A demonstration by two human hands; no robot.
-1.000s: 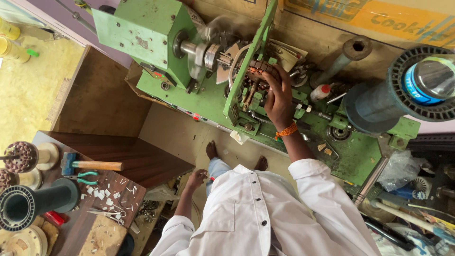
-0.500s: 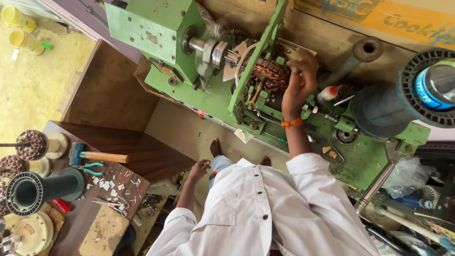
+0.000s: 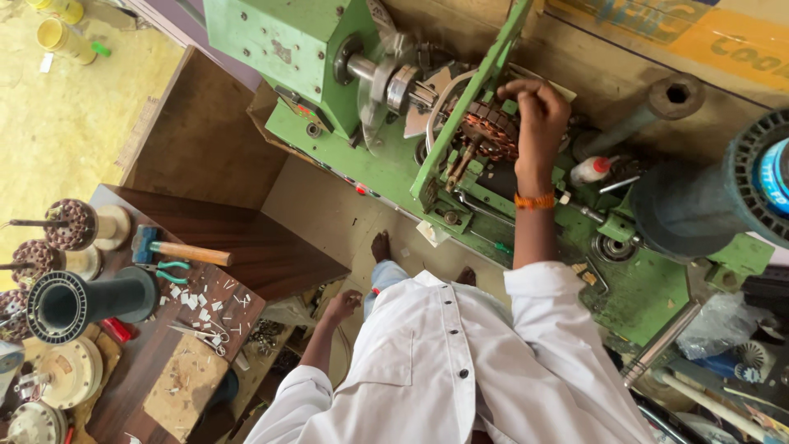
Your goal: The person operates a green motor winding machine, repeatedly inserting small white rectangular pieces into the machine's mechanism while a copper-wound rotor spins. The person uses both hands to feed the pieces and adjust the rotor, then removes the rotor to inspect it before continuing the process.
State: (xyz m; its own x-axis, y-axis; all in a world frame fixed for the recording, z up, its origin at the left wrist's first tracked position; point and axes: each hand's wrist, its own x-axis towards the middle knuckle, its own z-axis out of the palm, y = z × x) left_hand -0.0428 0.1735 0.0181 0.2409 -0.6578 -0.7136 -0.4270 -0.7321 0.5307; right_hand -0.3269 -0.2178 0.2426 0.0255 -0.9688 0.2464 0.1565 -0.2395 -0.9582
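Hand on the copper-wound core of the green machine

Fingers of the right hand are bent and close together, their tips touching the upper edge of the copper-wound core. I cannot tell if they pinch a wire or only press on the core. The core sits just under the fingertips, mounted on the green winding machine, and the green upright bar stands just beside the fingers. An orange band is around the wrist. The left hand hangs low, well apart from the machine, with fingers loosely curled and holding nothing I can see. Further from this hand, a hammer and pliers with green handles lie on the dark wooden table.
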